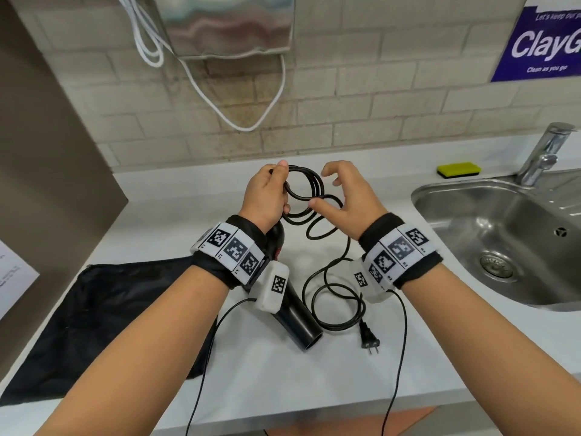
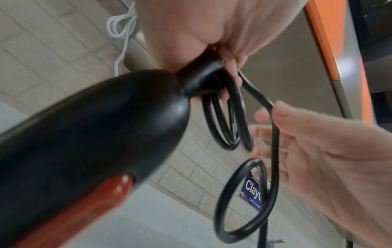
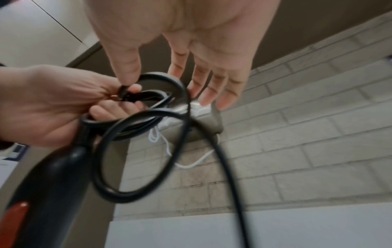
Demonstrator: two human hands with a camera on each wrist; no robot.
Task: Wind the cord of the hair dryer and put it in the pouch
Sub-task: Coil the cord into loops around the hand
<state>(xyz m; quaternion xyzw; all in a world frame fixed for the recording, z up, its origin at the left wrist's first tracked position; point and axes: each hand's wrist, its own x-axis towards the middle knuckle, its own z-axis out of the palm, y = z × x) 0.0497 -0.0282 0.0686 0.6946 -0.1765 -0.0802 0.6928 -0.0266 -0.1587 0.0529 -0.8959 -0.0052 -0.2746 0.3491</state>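
Note:
My left hand (image 1: 267, 196) grips several wound coils of the black cord (image 1: 303, 187) at the end of the hair dryer's handle. The black hair dryer (image 1: 298, 319), with a red switch (image 2: 89, 209), hangs below that hand, its nozzle low over the white counter (image 1: 283, 382). My right hand (image 1: 349, 199) is open just right of the coils, and one strand (image 2: 273, 127) lies across its thumb and fingers (image 3: 212, 83). The rest of the cord lies in loose loops (image 1: 339, 306) and ends at the plug (image 1: 369, 338). The black pouch (image 1: 110, 309) lies flat at the left, partly under my left forearm.
A steel sink (image 1: 456, 221) with a faucet (image 1: 544, 152) fills the right side, with a yellow sponge (image 1: 459, 169) behind it. A white cable (image 1: 245, 127) hangs from a metal wall unit (image 1: 229, 23). A brown panel (image 1: 47, 184) bounds the left.

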